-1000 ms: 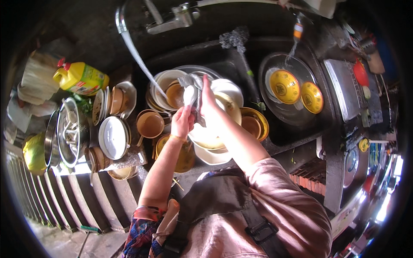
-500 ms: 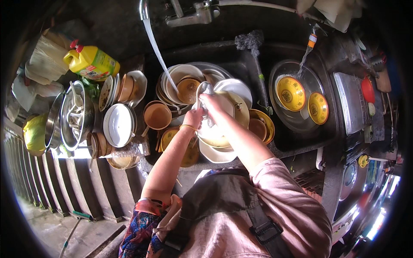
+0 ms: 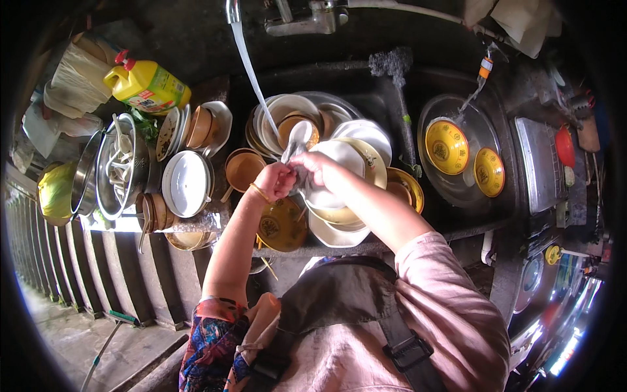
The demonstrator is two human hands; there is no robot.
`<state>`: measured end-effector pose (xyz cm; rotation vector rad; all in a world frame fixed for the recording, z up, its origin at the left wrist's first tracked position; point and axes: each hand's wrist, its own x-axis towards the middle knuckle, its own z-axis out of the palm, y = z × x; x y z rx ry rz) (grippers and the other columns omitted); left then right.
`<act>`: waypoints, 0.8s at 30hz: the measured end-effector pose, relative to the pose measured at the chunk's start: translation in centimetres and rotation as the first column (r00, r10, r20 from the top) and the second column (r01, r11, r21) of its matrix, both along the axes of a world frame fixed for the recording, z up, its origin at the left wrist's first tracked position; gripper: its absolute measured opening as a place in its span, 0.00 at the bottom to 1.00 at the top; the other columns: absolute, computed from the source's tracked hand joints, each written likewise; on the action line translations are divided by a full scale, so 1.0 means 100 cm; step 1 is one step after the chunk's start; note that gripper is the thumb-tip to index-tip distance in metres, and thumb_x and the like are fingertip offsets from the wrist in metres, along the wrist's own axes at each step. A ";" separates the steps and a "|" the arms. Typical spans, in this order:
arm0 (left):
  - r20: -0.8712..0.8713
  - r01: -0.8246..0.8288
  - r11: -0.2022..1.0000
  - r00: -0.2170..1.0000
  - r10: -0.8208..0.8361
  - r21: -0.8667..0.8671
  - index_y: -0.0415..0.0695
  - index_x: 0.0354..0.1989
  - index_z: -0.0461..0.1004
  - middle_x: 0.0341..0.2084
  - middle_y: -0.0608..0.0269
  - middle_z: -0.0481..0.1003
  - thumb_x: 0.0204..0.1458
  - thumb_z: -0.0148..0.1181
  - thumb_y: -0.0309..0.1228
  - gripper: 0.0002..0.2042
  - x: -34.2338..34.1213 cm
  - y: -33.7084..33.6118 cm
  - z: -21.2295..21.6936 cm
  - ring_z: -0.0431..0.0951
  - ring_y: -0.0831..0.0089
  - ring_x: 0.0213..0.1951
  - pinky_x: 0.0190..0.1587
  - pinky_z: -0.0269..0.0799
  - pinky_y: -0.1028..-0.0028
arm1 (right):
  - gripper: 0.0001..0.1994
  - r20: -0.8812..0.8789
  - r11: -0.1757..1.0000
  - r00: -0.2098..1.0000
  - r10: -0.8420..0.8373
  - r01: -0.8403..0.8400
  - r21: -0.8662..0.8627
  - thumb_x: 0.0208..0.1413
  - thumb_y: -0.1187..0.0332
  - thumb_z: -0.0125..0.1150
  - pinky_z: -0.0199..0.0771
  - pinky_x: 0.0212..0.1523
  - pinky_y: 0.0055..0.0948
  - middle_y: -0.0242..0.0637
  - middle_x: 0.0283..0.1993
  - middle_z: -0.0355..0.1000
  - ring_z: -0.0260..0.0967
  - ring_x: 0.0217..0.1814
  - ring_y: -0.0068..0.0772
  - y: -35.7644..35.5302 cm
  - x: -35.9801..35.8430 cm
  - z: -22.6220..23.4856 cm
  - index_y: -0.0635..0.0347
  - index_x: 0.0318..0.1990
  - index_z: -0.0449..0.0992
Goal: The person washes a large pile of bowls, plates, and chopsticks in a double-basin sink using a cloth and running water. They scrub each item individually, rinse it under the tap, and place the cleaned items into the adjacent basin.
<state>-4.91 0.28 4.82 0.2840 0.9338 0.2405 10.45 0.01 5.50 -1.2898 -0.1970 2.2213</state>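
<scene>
A white spoon (image 3: 301,132) stands out near the middle of the frame, its bowl toward the upper edge and a grey cloth (image 3: 294,155) bunched about its lower part. The left hand (image 3: 277,181) is closed, fingers curled, at the spoon's handle end, which is mostly hidden. The right hand (image 3: 310,170), just beside it, pinches the grey cloth below the spoon's bowl.

Beneath and to the right of the hands are stacked white dishes (image 3: 340,157). At upper centre-left, a tap (image 3: 233,11) pours a stream of water onto piled bowls. A brown pot (image 3: 244,170) sits near the left hand, with a yellow bowl (image 3: 282,225) below the hands. Right of centre, two yellow bowls (image 3: 447,147) lie in a metal basin (image 3: 458,191). A yellow jug (image 3: 147,85) with a red top stands at upper left.
</scene>
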 end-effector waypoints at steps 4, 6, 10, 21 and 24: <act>-0.106 -0.069 0.992 0.991 0.080 0.109 0.44 0.19 0.63 0.08 0.73 0.55 0.43 0.35 0.67 0.33 0.009 0.006 0.019 0.46 0.83 0.07 0.08 0.37 0.83 | 0.03 -0.132 0.980 0.981 -0.141 0.157 0.123 0.43 0.71 0.57 0.65 0.21 0.25 0.35 0.21 0.68 0.65 0.20 0.28 0.004 0.001 -0.026 0.59 0.23 0.72; -0.343 -0.054 0.979 0.931 0.121 0.198 0.45 0.18 0.64 0.05 0.74 0.52 0.43 0.36 0.67 0.32 0.005 0.018 0.010 0.46 0.82 0.06 0.09 0.39 0.81 | 0.08 0.193 0.901 0.979 0.067 -0.143 0.409 0.40 0.70 0.58 0.66 0.24 0.23 0.37 0.22 0.70 0.67 0.23 0.28 0.006 -0.006 -0.011 0.63 0.28 0.72; -0.375 -0.191 0.888 0.854 0.360 0.418 0.49 0.25 0.69 0.09 0.68 0.65 0.55 0.38 0.50 0.20 0.012 0.042 -0.006 0.55 0.80 0.07 0.09 0.45 0.80 | 0.13 0.676 0.755 0.730 -0.102 -0.385 0.530 0.36 0.66 0.58 0.67 0.25 0.24 0.37 0.22 0.70 0.68 0.23 0.26 0.007 -0.006 0.012 0.64 0.31 0.72; 0.020 -0.592 0.714 0.775 0.632 0.372 0.44 0.28 0.64 0.18 0.64 0.66 0.48 0.48 0.22 0.02 0.018 0.080 0.004 0.66 0.77 0.21 0.22 0.65 0.80 | 0.11 0.800 0.435 0.351 -0.486 -0.697 0.570 0.39 0.64 0.55 0.67 0.41 0.39 0.42 0.27 0.71 0.69 0.32 0.45 -0.073 0.054 -0.006 0.57 0.31 0.73; -0.673 0.836 -0.086 0.493 0.552 0.543 0.44 0.47 0.65 0.30 0.52 0.73 0.46 0.45 0.22 0.17 0.021 0.062 0.008 0.75 0.65 0.30 0.33 0.70 0.72 | 0.11 0.864 0.402 0.273 -0.423 -0.798 0.449 0.37 0.66 0.57 0.66 0.40 0.38 0.37 0.32 0.71 0.67 0.40 0.42 -0.085 0.060 -0.008 0.56 0.32 0.72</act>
